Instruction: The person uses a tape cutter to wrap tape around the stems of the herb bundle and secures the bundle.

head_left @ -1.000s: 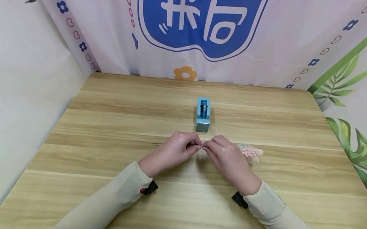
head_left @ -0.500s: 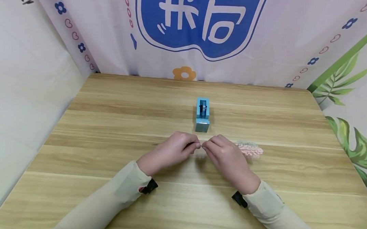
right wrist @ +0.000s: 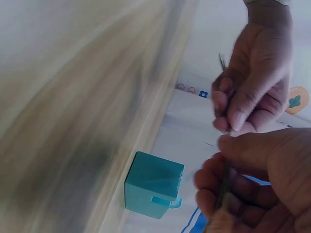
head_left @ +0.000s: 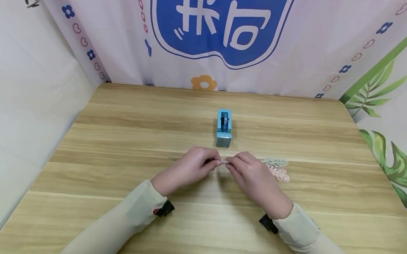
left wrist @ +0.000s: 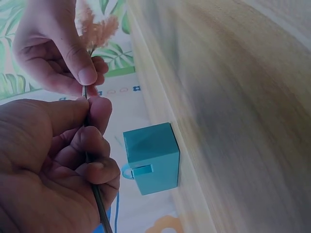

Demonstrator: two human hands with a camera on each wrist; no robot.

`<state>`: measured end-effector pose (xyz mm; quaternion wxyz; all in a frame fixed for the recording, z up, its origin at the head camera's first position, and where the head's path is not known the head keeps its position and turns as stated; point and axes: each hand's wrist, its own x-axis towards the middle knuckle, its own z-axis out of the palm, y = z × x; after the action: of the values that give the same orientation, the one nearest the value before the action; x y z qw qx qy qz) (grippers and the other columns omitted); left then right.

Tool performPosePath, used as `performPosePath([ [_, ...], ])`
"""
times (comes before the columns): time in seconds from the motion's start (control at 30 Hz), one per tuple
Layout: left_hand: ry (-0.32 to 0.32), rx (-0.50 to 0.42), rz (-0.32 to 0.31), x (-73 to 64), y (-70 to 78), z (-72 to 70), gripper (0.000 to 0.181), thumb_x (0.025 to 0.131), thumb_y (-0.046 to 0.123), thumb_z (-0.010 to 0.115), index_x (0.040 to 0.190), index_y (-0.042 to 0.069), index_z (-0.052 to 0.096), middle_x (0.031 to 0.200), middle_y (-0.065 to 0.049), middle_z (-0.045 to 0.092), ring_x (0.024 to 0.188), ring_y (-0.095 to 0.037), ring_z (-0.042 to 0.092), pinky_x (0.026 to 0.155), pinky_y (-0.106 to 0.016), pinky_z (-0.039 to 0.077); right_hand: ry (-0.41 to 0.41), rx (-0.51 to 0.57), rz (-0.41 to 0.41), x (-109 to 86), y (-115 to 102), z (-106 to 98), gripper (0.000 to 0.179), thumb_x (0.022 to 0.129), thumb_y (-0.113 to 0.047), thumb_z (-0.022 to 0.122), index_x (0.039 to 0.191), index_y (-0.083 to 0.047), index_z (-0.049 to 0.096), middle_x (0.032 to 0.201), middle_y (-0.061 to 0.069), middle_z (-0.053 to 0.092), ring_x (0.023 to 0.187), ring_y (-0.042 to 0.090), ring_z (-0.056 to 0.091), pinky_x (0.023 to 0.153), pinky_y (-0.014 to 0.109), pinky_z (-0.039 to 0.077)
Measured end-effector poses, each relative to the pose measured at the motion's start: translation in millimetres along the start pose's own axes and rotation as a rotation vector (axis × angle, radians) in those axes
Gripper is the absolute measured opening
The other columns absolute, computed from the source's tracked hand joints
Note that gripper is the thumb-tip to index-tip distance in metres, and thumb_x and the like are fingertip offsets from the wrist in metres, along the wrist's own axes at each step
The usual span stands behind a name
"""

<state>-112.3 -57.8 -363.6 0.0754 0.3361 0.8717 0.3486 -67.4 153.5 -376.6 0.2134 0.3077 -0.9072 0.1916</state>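
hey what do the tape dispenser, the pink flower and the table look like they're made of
Tape dispenser: probably hard plastic, smooth and lightly glossy, with flat faces and crisp edges.
Pink flower: perhaps yarn or fabric, matte, judging by its knobbly, fuzzy texture.
Table: smooth wood or laminate; its streaked grain leaves that open.

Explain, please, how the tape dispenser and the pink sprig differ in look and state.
The tape dispenser is blue; the pink sprig is paler. The dispenser is boxy and hard-edged, the sprig feathery. The dispenser stands on the table, while the sprig's stem is held in the right hand.
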Motion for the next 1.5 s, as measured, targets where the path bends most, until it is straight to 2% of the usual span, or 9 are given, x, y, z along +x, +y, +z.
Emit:
performPosePath([
  [0.23,0.019,0.020,0.041,0.8,0.0,0.3,0.010,0.101,0.008,0.068,0.097,0.004,0.076,0.088,-0.003,0.075,0.076,-0.007,0.059,0.071,-0.020,0.051,-0.099,-0.032,0.057,0.0,-1.3,-4.8,0.008,0.097,-0.013,0.074,0.103,-0.009,0.078,0.092,0.001,0.073,0.086,0.016,0.069,0.069,0.030,0.061],
  [0.43,0.025,0.012,0.049,1.4,-0.6,1.2,0.009,0.101,0.007,0.069,0.096,0.004,0.076,0.090,-0.004,0.076,0.078,-0.007,0.063,0.073,-0.020,0.053,-0.124,-0.024,0.067,0.5,-0.4,-6.2,0.008,0.099,-0.013,0.073,0.102,-0.010,0.079,0.095,0.001,0.077,0.089,0.016,0.073,0.073,0.032,0.062],
  [0.67,0.044,0.005,0.024,1.7,-0.7,2.9,0.008,0.100,0.006,0.069,0.097,0.004,0.076,0.091,-0.005,0.077,0.080,-0.009,0.064,0.074,-0.020,0.055,-0.097,-0.037,0.047,2.1,2.8,-4.0,0.006,0.098,-0.011,0.073,0.100,-0.010,0.079,0.094,0.001,0.078,0.089,0.016,0.075,0.074,0.033,0.063],
  [0.77,0.058,0.024,0.039,1.8,-0.4,3.7,0.010,0.100,0.007,0.069,0.098,0.003,0.078,0.092,-0.006,0.077,0.081,-0.010,0.065,0.075,-0.022,0.055,-0.075,-0.060,0.034,2.4,3.5,-3.4,0.005,0.097,-0.011,0.074,0.098,-0.011,0.079,0.092,0.000,0.078,0.087,0.016,0.075,0.073,0.033,0.063],
  [0.93,0.070,0.055,0.061,1.8,-2.0,5.6,0.011,0.100,0.007,0.069,0.097,0.002,0.078,0.090,-0.006,0.076,0.080,-0.011,0.062,0.074,-0.023,0.054,-0.092,-0.057,0.043,2.2,2.9,-3.6,0.006,0.098,-0.013,0.074,0.099,-0.011,0.079,0.090,-0.001,0.076,0.084,0.014,0.073,0.070,0.031,0.062],
  [1.27,0.076,0.033,0.037,1.9,-1.6,7.7,0.007,0.098,0.004,0.070,0.095,0.004,0.077,0.091,-0.005,0.074,0.081,-0.011,0.062,0.073,-0.020,0.052,-0.114,-0.079,0.027,3.0,1.4,-5.8,0.010,0.100,-0.015,0.072,0.103,-0.008,0.079,0.091,0.001,0.073,0.084,0.015,0.070,0.071,0.030,0.061],
  [1.5,0.086,0.013,0.013,1.6,0.6,8.0,0.006,0.098,0.004,0.070,0.096,0.004,0.076,0.091,-0.005,0.072,0.080,-0.011,0.059,0.070,-0.020,0.051,-0.089,-0.057,0.013,3.7,4.2,-4.6,0.007,0.099,-0.013,0.073,0.100,-0.009,0.078,0.092,-0.001,0.073,0.087,0.014,0.070,0.074,0.030,0.061],
])
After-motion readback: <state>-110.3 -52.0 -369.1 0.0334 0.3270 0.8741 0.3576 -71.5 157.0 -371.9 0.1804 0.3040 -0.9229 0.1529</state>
